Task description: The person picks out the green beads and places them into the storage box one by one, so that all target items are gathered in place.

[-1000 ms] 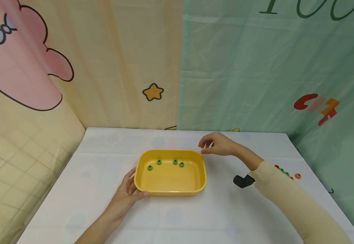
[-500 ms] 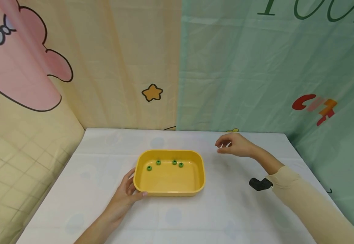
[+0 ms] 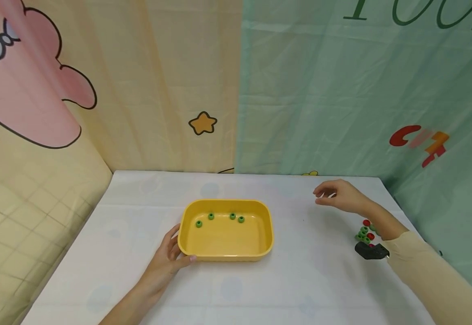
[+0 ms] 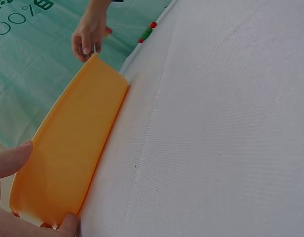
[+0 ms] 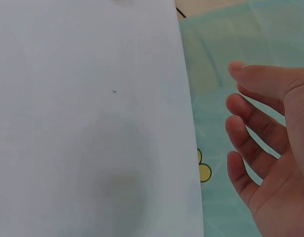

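A yellow plastic tray (image 3: pixel 225 243) lies on the white tabletop, with several small green beads (image 3: pixel 233 216) scattered on its floor toward the back. My left hand (image 3: pixel 167 258) grips the tray's left end, thumb at the near corner; the left wrist view shows the thumb on one side of the tray wall (image 4: pixel 67 143) and other fingers at its end. Over the table's right part, my right hand (image 3: pixel 341 197) is in the air, fingers loosely bent. Nothing shows between its fingers in the right wrist view. A cluster of green and red beads (image 3: pixel 363 231) lies by the right forearm, which partly hides it.
White cloth covers the table (image 3: pixel 228 289). Printed curtains hang behind it, yellow (image 3: pixel 159 90) at left and green (image 3: pixel 321 90) at right. A black camera mount (image 3: pixel 371 251) projects from the right wrist, beside the bead cluster.
My right hand has moved right, away from the tray, toward the table's right side. The bead cluster shows more now beside the forearm. The left hand and tray stay in place.
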Action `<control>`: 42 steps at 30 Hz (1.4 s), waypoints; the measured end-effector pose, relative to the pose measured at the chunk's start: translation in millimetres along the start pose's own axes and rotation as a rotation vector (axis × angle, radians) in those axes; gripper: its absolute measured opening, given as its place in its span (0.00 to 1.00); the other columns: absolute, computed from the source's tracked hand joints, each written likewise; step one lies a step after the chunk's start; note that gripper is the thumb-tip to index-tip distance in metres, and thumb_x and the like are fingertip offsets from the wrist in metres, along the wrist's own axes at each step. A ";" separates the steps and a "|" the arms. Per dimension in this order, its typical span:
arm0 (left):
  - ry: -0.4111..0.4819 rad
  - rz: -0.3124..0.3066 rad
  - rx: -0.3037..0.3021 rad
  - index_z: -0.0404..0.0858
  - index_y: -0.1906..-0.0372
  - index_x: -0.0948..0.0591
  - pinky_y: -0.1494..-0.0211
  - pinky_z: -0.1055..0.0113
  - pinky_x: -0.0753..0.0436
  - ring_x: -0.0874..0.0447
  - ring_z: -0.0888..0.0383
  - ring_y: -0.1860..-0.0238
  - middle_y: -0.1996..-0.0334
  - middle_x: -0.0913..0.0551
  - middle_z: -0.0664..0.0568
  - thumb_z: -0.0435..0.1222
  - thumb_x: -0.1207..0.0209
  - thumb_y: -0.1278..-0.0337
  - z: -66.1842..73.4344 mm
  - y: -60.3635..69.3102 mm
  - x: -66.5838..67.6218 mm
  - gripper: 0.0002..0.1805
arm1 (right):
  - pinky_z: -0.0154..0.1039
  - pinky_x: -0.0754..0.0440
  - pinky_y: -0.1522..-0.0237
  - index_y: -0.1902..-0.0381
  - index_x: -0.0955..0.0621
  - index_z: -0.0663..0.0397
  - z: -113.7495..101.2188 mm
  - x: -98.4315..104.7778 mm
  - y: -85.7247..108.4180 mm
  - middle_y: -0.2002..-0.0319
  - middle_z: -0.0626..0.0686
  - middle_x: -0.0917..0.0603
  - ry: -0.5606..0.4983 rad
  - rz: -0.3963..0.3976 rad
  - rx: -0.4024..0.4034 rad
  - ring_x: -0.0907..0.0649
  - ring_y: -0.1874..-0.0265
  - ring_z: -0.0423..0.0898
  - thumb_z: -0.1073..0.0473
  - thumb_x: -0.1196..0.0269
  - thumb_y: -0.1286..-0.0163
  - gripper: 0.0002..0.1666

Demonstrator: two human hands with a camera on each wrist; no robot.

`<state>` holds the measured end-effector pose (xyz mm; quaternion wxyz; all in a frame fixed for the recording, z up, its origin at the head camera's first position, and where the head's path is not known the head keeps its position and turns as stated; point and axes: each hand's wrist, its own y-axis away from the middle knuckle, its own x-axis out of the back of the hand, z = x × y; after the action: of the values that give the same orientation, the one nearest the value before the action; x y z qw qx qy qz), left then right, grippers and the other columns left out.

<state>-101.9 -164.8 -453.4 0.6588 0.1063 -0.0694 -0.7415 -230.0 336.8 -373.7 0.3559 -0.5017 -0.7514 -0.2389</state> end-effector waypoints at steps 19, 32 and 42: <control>-0.003 -0.011 -0.010 0.50 0.18 0.50 0.25 0.50 0.36 0.43 0.45 0.22 0.22 0.42 0.45 0.30 0.27 0.43 -0.1 0.3 -0.4 0.55 | 0.32 0.18 0.60 0.45 0.17 0.67 65.3 34.7 58.2 0.52 0.60 0.15 0.049 0.206 -0.175 0.20 0.58 0.40 0.51 0.32 0.26 0.24; -0.001 -0.010 -0.006 0.50 0.18 0.50 0.24 0.48 0.38 0.45 0.44 0.22 0.22 0.43 0.44 0.30 0.27 0.43 0.6 0.4 -0.4 0.56 | 0.70 0.23 0.48 0.39 0.24 0.73 104.2 38.1 103.4 0.42 0.76 0.24 0.046 0.288 -0.335 0.27 0.43 0.72 0.46 0.36 0.23 0.33; -0.009 -0.004 0.000 0.50 0.18 0.49 0.25 0.49 0.37 0.45 0.44 0.22 0.22 0.43 0.44 0.31 0.27 0.43 1.3 0.8 -0.6 0.56 | 0.75 0.28 0.48 0.36 0.27 0.74 126.4 30.1 129.1 0.38 0.80 0.29 0.006 0.301 -0.403 0.33 0.40 0.78 0.43 0.39 0.22 0.37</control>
<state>-101.4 -164.3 -451.9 0.6569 0.1031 -0.0722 -0.7434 -155.4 494.3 -430.0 0.2825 -0.6679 -0.6045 -0.3296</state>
